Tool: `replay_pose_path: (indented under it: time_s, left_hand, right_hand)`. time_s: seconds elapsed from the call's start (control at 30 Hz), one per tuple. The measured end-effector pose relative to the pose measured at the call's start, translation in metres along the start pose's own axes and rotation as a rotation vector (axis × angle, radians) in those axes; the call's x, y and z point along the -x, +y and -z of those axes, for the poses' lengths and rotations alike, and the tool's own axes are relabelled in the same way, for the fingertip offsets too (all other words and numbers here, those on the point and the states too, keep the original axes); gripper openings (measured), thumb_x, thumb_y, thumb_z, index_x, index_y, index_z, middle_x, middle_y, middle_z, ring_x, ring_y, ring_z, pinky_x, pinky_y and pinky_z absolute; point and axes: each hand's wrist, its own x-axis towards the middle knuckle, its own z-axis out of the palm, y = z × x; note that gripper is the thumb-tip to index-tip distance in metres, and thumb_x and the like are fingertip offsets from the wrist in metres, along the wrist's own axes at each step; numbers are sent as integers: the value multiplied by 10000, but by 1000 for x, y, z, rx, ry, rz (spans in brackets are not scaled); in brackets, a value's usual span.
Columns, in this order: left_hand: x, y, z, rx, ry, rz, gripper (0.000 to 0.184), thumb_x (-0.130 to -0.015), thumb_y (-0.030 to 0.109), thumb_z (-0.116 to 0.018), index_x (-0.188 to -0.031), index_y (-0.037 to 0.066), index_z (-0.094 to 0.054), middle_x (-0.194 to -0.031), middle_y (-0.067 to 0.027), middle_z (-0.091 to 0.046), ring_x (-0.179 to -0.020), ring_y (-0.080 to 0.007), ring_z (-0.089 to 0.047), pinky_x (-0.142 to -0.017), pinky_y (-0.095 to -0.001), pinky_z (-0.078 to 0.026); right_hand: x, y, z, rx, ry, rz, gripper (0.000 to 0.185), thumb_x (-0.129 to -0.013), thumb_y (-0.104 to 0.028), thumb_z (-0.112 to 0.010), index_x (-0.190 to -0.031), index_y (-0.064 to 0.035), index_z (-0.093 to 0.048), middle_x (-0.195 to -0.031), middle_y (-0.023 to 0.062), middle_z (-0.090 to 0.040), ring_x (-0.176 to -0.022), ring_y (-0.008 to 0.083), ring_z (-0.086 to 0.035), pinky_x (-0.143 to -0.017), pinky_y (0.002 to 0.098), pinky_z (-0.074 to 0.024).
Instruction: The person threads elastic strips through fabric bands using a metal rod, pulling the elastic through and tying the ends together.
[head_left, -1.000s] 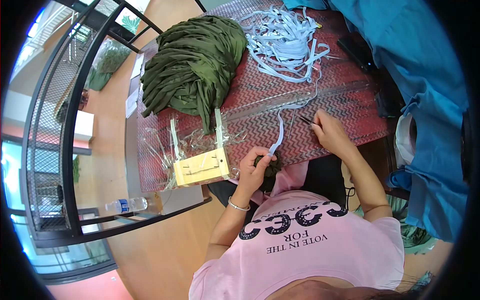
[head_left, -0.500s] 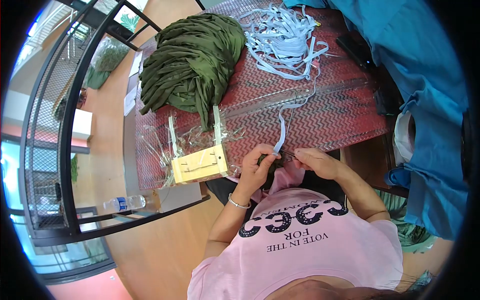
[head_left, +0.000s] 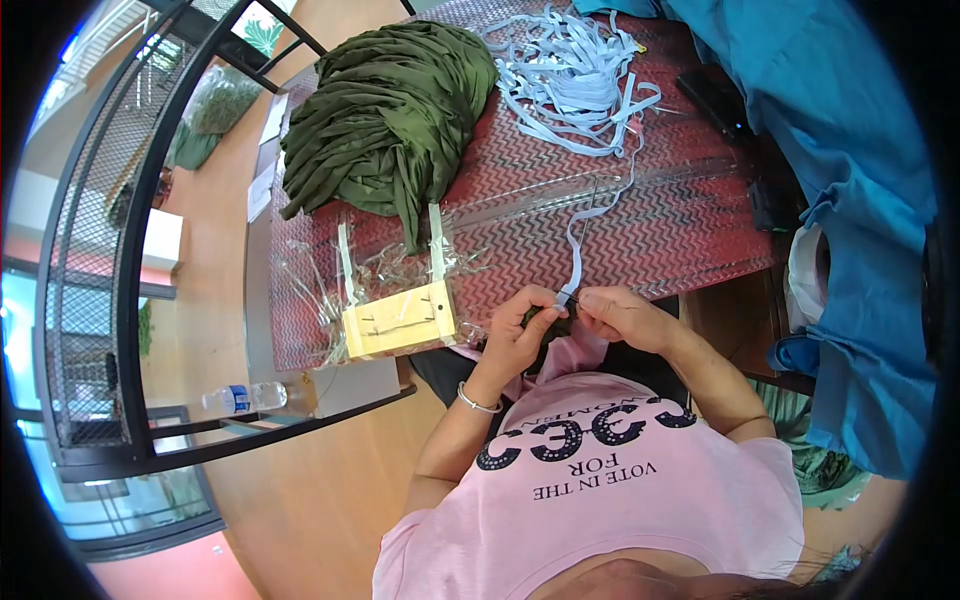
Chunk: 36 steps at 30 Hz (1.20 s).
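Observation:
My left hand (head_left: 522, 325), with a bracelet at the wrist, is closed on a small piece of dark green cloth (head_left: 540, 322) and the end of a pale blue flat strip (head_left: 575, 262). The strip runs from the hands up the table to a tangled pile of the same strips (head_left: 575, 85). Close beside it, my right hand (head_left: 620, 315) pinches a thin dark tool (head_left: 570, 296) whose tip meets the strip; its kind is too small to make out. Both hands are near the table's front edge, above my lap.
A large heap of dark green cloth (head_left: 385, 120) lies on the red patterned table (head_left: 680, 220). In front of it is a yellow block (head_left: 400, 320) with pins and clear tape. Blue fabric (head_left: 830, 150) hangs at right. A water bottle (head_left: 245, 398) lies at left by a black metal frame (head_left: 150, 250).
My right hand has shifted slightly left, bringing the dark tool onto the strip at my left fingers. The strip between table and hands has moved a little to the right.

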Motion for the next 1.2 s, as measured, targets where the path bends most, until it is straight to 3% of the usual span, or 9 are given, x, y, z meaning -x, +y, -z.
replay_pose_path:
  time_s: [0.23,0.33,0.47,0.57,0.67,0.77,0.87,1.0,1.2]
  left_hand:
    - [1,-4,-1,6,11,-2,101,-902,111,-570,-892,10,-566,-845,-53,-613,-809,-124,-560,-757,-248,-442]
    - [0,-4,-2,19,19,-4,101,-903,110,-568,-895,9,-565,-848,-54,-611,-809,-124,-560,-759,-249,-443]
    - [-1,-3,-3,14,21,-20,106,-907,114,-564,-899,8,-565,-851,-52,-609,-811,-122,-559,-762,-247,-443]
    - [-3,1,-8,23,23,12,111,-911,119,-560,-905,9,-567,-850,-52,-606,-813,-123,-558,-763,-245,-443]
    - [-4,2,-9,66,-2,7,113,-915,121,-554,-907,9,-567,-858,-54,-604,-820,-122,-558,-765,-243,-443]
    - [-2,5,-7,63,-26,35,105,-918,115,-545,-906,12,-564,-864,-49,-601,-831,-116,-551,-775,-245,-438]
    - [-3,10,-11,16,-92,19,99,-915,107,-544,-909,11,-564,-884,-45,-595,-853,-115,-541,-789,-248,-429]
    - [2,9,-9,-22,-290,163,80,-899,76,-552,-924,2,-572,-937,-52,-588,-889,-126,-534,-801,-249,-421]
    - [-12,16,3,420,158,-13,72,-901,89,-543,-878,39,-588,-894,-65,-585,-862,-121,-529,-759,-268,-426]
  right_hand:
    - [-1,7,7,-144,41,30,319,-951,-335,-451,-776,-75,-511,-634,-58,-380,-579,51,-366,-513,211,-311]
    - [-5,8,24,174,427,229,238,-910,-269,-531,-819,-50,-545,-661,-27,-427,-611,86,-428,-552,240,-364]
    - [-5,-24,33,1095,1012,689,166,-802,-154,-644,-876,-9,-612,-803,52,-518,-700,145,-517,-603,268,-403]
    - [0,-21,9,610,503,512,143,-804,-126,-639,-883,-11,-607,-805,58,-507,-707,143,-529,-604,264,-402]
    - [-9,-6,-5,316,319,380,113,-810,-26,-591,-921,-4,-596,-828,65,-524,-754,138,-541,-642,257,-418]
    - [-11,-10,-16,209,321,515,56,-855,-57,-564,-854,-1,-567,-805,43,-496,-696,115,-491,-609,253,-394]
    - [-19,-5,-8,544,575,800,62,-883,-41,-514,-837,-3,-531,-801,29,-485,-702,106,-477,-628,246,-395]
    - [-18,-12,17,212,759,733,43,-868,-32,-504,-834,-7,-501,-781,45,-452,-676,126,-456,-624,249,-385]
    - [-2,-6,9,522,519,636,22,-825,-20,-531,-825,-20,-509,-767,65,-432,-649,160,-443,-583,269,-350]
